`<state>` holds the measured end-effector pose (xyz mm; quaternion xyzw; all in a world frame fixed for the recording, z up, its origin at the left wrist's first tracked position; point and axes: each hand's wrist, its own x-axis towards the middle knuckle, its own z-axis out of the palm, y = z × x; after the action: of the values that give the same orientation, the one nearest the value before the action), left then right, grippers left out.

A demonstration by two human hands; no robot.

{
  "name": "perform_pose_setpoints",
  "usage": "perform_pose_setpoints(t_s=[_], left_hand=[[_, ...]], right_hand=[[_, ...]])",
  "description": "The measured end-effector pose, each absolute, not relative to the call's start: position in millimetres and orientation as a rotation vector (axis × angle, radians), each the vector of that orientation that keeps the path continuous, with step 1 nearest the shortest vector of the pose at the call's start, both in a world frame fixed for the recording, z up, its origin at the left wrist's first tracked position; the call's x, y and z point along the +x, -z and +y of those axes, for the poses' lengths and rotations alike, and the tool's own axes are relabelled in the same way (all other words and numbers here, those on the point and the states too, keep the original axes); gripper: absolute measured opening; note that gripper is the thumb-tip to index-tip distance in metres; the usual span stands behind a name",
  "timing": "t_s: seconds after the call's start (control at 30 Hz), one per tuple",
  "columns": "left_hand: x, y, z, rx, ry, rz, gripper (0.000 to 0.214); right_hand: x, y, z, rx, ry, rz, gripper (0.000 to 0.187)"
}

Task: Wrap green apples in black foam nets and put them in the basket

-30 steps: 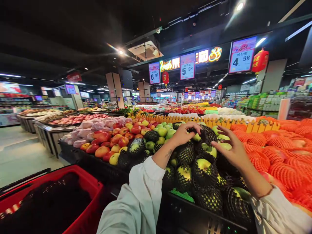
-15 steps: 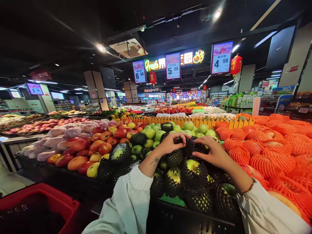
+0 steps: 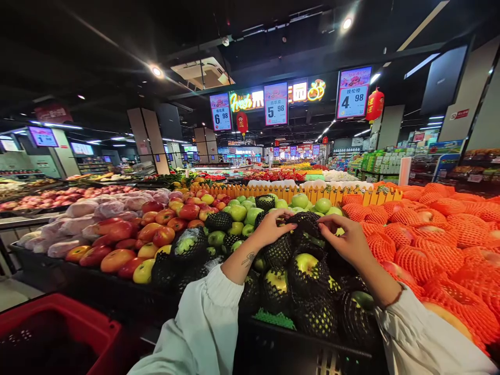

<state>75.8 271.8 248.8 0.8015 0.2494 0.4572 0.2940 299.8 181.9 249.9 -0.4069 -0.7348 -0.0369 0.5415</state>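
I stand at a fruit stand in a shop. My left hand (image 3: 272, 227) and my right hand (image 3: 344, 239) both pinch a black foam net (image 3: 305, 225) wrapped round a fruit, atop a pile of green apples in black nets (image 3: 308, 271). Both hands' fingers are curled on the net's upper edge. The fruit inside it is mostly hidden. White sleeves cover both my forearms. A black crate edge (image 3: 297, 349) fronts the pile.
Red and yellow apples (image 3: 156, 234) lie to the left, bare green apples (image 3: 246, 213) behind, fruit in orange nets (image 3: 425, 245) to the right. A red shopping basket (image 3: 58, 333) sits at lower left. Price signs (image 3: 275, 104) hang overhead. A yellow picket divider (image 3: 336, 195) runs behind.
The view has swung left and the red basket has slid toward the corner. My right hand came down from open onto the black net; both hands now pinch it.
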Motion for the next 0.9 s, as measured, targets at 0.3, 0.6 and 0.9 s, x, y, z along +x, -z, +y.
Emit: perform_pose_setpoints(t_s=[0.3,0.6,0.9], left_hand=[[76.8,-246.0,270.2,2.146,-1.193,0.508,0.02],[74.4,-249.1,262.8,2.194,-1.202,0.412,0.021],[44.7,-268.6,281.3,2.169,-1.283,0.468,0.026]], right_hand=[[293.0,-250.8,184.6,-0.746,-0.404,-1.293,0.041],[293.3,-247.3,187.8,-0.833,-0.376,-1.593,0.041],[304.9,-244.1,191.3,-0.995,-0.138,-1.645,0.064]])
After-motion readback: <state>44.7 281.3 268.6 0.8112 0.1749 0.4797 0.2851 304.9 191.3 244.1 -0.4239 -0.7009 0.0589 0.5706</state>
